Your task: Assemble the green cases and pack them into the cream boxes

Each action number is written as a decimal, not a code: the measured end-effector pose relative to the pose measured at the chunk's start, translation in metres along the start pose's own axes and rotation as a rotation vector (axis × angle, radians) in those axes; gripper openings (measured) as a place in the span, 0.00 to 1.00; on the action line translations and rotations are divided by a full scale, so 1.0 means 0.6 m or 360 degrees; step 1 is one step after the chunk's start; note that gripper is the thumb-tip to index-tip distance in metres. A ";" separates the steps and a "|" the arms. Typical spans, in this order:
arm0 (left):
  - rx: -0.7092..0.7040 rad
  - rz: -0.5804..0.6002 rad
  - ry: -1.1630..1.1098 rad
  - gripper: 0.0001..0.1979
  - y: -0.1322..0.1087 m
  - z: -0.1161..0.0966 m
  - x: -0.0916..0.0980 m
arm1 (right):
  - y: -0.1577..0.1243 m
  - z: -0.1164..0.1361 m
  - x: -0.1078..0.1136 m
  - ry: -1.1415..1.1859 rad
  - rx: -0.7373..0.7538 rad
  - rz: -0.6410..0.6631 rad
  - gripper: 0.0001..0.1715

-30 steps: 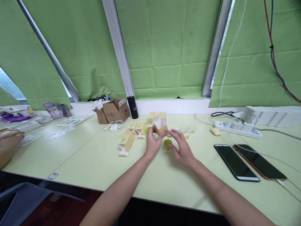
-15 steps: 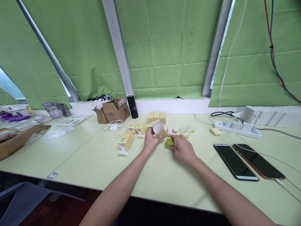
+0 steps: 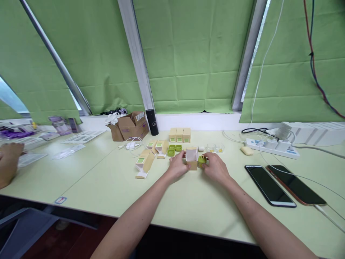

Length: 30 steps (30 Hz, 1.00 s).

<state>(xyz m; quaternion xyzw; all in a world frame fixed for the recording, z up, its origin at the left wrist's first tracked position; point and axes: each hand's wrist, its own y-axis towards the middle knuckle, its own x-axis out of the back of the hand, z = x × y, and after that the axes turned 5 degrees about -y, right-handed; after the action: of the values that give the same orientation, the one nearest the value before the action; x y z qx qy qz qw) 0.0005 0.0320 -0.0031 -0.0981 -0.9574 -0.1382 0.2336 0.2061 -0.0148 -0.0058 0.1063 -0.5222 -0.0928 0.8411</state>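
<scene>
A small tan box (image 3: 192,158) stands upright on the pale green table (image 3: 107,180) with its top flaps open and a white inside. My left hand (image 3: 177,167) grips its left side. My right hand (image 3: 216,167) pinches a small green case (image 3: 201,160) and holds it against the box's right side. Just behind lie two more green cases (image 3: 174,150), three closed tan boxes in a row (image 3: 179,135), and several open tan boxes (image 3: 150,155) lying to the left.
Two phones (image 3: 283,186) lie at the right, behind them a power strip (image 3: 272,147) with cables. A brown carton (image 3: 129,127) and a black cylinder (image 3: 152,122) stand by the window sill. Another person's hand (image 3: 8,163) rests at the far left among packets.
My left hand has brought the tilted box down and stood it upright on the table. My right hand has lifted the green case and moved it against the box.
</scene>
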 end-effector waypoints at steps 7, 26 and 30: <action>-0.0490 -0.0273 -0.0325 0.21 -0.009 -0.010 0.004 | 0.000 0.000 0.001 0.0024 -0.0061 0.0021 0.17; -0.0239 -0.0284 -0.0766 0.11 0.008 0.001 -0.005 | -0.002 0.005 0.002 -0.0096 0.0070 0.0025 0.11; -0.0068 -0.0173 -0.1024 0.16 0.015 0.008 0.000 | 0.000 0.001 0.000 -0.0097 0.0050 0.0059 0.12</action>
<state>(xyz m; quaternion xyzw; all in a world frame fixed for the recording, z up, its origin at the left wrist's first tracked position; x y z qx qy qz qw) 0.0008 0.0417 -0.0051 -0.0904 -0.9829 -0.1324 -0.0907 0.2055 -0.0146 -0.0054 0.1068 -0.5507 -0.0720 0.8247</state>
